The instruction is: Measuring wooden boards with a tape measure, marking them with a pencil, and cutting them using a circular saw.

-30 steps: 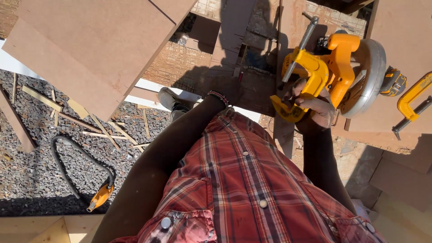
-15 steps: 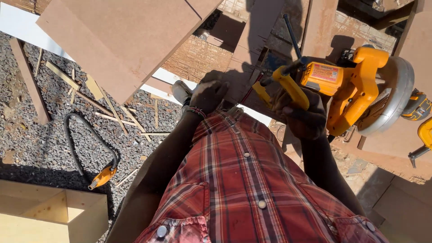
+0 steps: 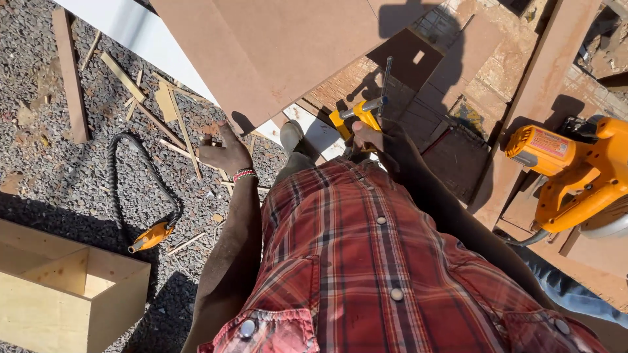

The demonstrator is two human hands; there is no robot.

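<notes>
My right hand [image 3: 367, 136] grips a yellow bar clamp [image 3: 356, 116] by its handle, and the clamp's metal bar points up toward a large brown board [image 3: 288, 46]. My left hand [image 3: 226, 154], a beaded band on its wrist, hangs with fingers apart just below that board's lower corner and holds nothing. A yellow and orange circular saw [image 3: 569, 176] rests on brown boards at the right, apart from both hands. My red plaid shirt fills the lower middle of the view.
A black coiled hose with an orange nozzle [image 3: 152, 235] lies on the gravel at left. An open plywood box [image 3: 85, 287] stands at the bottom left. Wood offcuts [image 3: 131, 85] are scattered on the gravel. A long plank [image 3: 546, 98] slants at the right.
My right hand has left the circular saw, which now sits at the right, and grips the yellow clamp. My left hand has swung left to the board's corner. The view has shifted left.
</notes>
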